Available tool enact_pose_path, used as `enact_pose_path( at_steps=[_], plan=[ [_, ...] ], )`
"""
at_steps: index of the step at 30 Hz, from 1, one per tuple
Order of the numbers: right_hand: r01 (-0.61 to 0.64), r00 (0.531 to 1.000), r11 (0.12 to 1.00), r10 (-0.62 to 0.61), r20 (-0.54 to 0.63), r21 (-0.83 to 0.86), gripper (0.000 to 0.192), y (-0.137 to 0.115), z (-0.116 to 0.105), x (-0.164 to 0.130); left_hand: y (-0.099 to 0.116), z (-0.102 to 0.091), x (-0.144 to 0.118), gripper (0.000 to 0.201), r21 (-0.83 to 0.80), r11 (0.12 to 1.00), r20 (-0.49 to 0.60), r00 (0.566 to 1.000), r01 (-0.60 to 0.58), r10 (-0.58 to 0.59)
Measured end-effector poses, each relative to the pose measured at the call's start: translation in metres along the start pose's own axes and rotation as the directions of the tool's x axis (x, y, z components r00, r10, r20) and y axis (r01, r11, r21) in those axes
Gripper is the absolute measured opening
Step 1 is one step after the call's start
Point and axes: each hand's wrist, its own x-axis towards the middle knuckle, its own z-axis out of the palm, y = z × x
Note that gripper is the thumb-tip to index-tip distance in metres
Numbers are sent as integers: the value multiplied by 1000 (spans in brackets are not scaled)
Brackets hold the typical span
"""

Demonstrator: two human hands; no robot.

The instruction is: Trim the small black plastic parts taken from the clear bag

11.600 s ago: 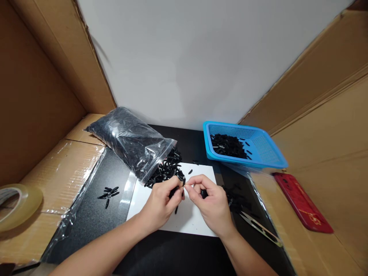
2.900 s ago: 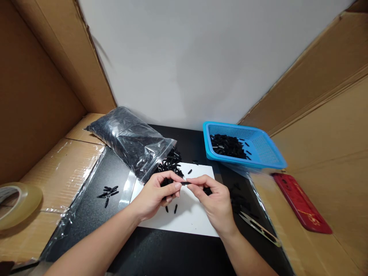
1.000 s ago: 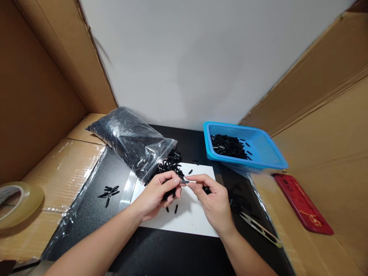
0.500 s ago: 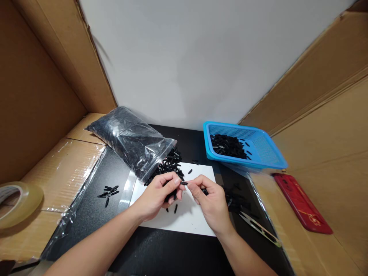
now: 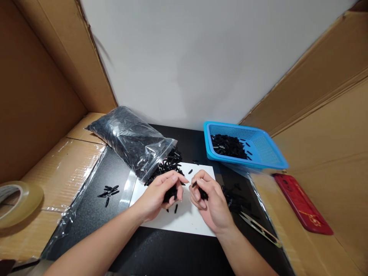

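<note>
**Small black bits could slip & get lost**

Both hands are over the white sheet (image 5: 198, 224) on the dark surface (image 5: 161, 253). The left hand (image 5: 159, 193) is curled round a bunch of little black pieces (image 5: 169, 193); its fingers are closed on them. The right hand (image 5: 211, 201) has its fingers bent in too, w/ a few black pieces (image 5: 202, 193) tucked under them. The two hands are near each other but not touching.

What could go wrong:
- The bits are tiny & smooth-looking. If either hand loosens, some could drop. On the white sheet they are easy to see, but on the dark surface they would almost vanish.
- The plastic bag (image 5: 130, 142) lies open just behind the left hand, w/ a heap of pieces (image 5: 169, 166) spilling out. A bump from the wrist could push more out & mix them w/ the ones in hand.
- The snips (image 5: 260, 229) lie just beside the right wrist, pointy end near the hand. A quick move back could poke the skin.
- The blue basket (image 5: 267, 163) sits tilted on its edge, so a knock may tip out its bits.
</note>
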Motion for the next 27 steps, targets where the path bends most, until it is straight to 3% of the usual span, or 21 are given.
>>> enact_pose_path(
  at_steps=[4,7,10,13,16,22,27],
  plan=[
    [-78,996,996,76,39,37,32,-3,0,3,0,0,0,38,-38,999,-3,1000,30,-31],
    [-54,998,979,57,9,-197,33,-2,-1,4,-1,-1,-1,48,-39,998,10,998,55,-54],
    [83,995,846,-46,84,-526,22,0,0,3,-2,-1,-2,52,-15,993,-52,992,114,-115],
    [171,984,712,-85,158,-681,16,0,2,1,-1,0,-2,46,11,986,-121,979,168,-165],
    [206,978,667,-141,150,-716,14,-1,3,0,1,0,0,46,7,986,-124,979,164,-162],
    [251,961,749,-267,68,-613,13,-4,-1,0,3,-3,2,32,-32,993,-48,992,115,-116],
    [222,957,774,-290,-21,-593,13,-4,-6,-1,0,-4,2,34,-30,996,5,996,84,-84]
  ],
)
